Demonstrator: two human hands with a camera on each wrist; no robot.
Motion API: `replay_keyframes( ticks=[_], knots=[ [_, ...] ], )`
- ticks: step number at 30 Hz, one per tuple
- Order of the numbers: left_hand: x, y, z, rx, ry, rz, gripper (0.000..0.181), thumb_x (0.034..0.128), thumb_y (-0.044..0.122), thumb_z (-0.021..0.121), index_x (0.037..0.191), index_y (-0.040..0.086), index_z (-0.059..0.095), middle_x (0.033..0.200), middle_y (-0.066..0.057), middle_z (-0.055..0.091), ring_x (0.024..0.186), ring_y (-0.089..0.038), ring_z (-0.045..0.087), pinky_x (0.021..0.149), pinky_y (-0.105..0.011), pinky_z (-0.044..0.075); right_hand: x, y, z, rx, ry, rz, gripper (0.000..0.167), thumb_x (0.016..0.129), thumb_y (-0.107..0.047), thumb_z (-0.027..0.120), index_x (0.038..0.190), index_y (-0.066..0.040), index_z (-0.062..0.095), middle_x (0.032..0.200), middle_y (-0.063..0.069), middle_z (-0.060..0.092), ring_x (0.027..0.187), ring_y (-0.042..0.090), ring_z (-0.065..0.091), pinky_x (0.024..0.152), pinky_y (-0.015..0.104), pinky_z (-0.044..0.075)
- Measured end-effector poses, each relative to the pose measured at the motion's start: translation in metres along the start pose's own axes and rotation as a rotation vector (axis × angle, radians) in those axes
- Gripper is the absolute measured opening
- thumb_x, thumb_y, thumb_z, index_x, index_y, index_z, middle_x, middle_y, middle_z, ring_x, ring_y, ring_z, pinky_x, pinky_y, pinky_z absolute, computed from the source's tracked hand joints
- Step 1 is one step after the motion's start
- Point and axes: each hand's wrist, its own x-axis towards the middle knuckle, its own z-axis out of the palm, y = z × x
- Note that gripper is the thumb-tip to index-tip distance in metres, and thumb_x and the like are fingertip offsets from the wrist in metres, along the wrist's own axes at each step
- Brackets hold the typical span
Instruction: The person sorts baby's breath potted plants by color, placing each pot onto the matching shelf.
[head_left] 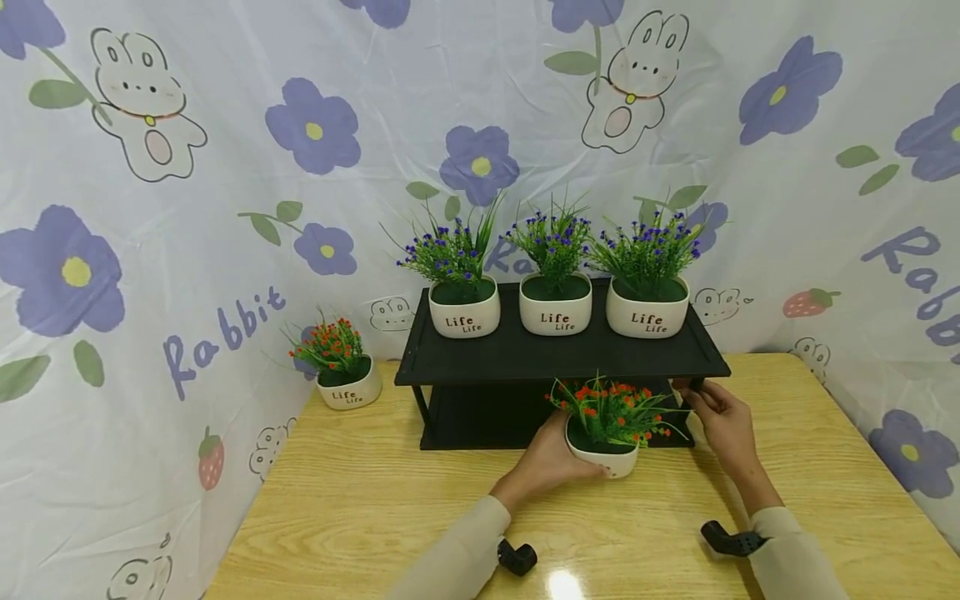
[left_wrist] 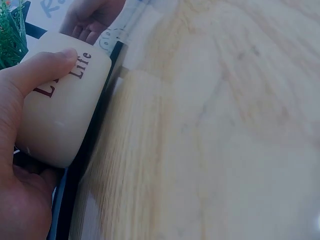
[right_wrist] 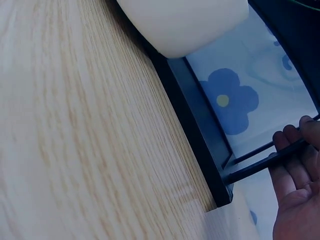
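Flowerpot with orange-red blooms (head_left: 619, 461) is held at the front edge of the lower shelf (head_left: 480, 417), and from my distance I cannot tell whether its base touches the shelf. The left hand (head_left: 543, 462) has it, thumb across the lettered face and fingers round its left end; the right hand (head_left: 725, 425) curls round the front right post (right_wrist: 251, 169) of the black rack (head_left: 558, 375) (steadying it, I would guess). Above, three purple-flowered pots (head_left: 555, 310) stand in a row on the upper shelf (head_left: 510, 360), so I judge that level done. What I count as left is settling the held pot, and probably placing the second orange-red pot (head_left: 351, 393), which stands on the wooden table (head_left: 352, 500) left of the rack, near the patterned cloth (head_left: 225, 133).
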Motion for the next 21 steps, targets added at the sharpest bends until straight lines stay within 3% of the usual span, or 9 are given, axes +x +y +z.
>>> replay_keyframes(
  ticks=[4,9,12,18,21],
  knots=[
    [0.003,-0.001,0.002,-0.042,0.008,0.015,0.12,0.0695,0.04,0.102,0.163,0.046,0.028,0.156,0.012,0.049,0.138,-0.01,0.054,0.116,-0.036,0.049,0.001,0.002,0.0,-0.015,0.004,-0.016,0.044,0.11,-0.025,0.062,0.144,0.003,0.063,0.125,-0.006,0.078,0.114,-0.018,0.064,0.094,0.003,0.05],
    [0.005,-0.001,0.004,-0.054,0.009,-0.011,0.115,0.0702,0.041,0.102,0.162,0.044,0.032,0.152,0.011,0.053,0.135,-0.01,0.057,0.113,-0.035,0.051,0.001,0.001,0.0,-0.043,0.019,0.005,0.042,0.111,-0.023,0.06,0.144,0.003,0.063,0.121,-0.014,0.076,0.111,-0.02,0.063,0.093,0.002,0.049],
    [0.007,-0.001,0.004,-0.037,0.02,-0.039,0.111,0.0709,0.045,0.1,0.161,0.04,0.036,0.151,0.01,0.055,0.133,-0.009,0.059,0.112,-0.033,0.052,0.001,0.0,0.0,-0.052,0.022,0.019,0.041,0.111,-0.019,0.06,0.145,0.003,0.062,0.119,-0.021,0.074,0.109,-0.022,0.062,0.092,0.001,0.048],
    [0.013,0.001,0.005,0.01,0.052,-0.079,0.106,0.0709,0.048,0.1,0.159,0.031,0.044,0.144,0.009,0.062,0.128,-0.009,0.063,0.109,-0.033,0.055,0.002,-0.001,0.0,0.003,-0.002,0.011,0.043,0.109,-0.024,0.063,0.142,0.005,0.063,0.122,-0.012,0.078,0.112,-0.017,0.065,0.096,0.003,0.05],
    [0.019,0.003,0.005,0.026,0.063,-0.084,0.102,0.072,0.046,0.1,0.157,0.029,0.047,0.142,0.008,0.065,0.126,-0.01,0.065,0.108,-0.033,0.056,0.001,-0.001,0.0,-0.005,0.002,0.019,0.044,0.11,-0.024,0.062,0.143,0.004,0.062,0.119,-0.018,0.077,0.109,-0.018,0.065,0.094,0.003,0.05]
  ],
)
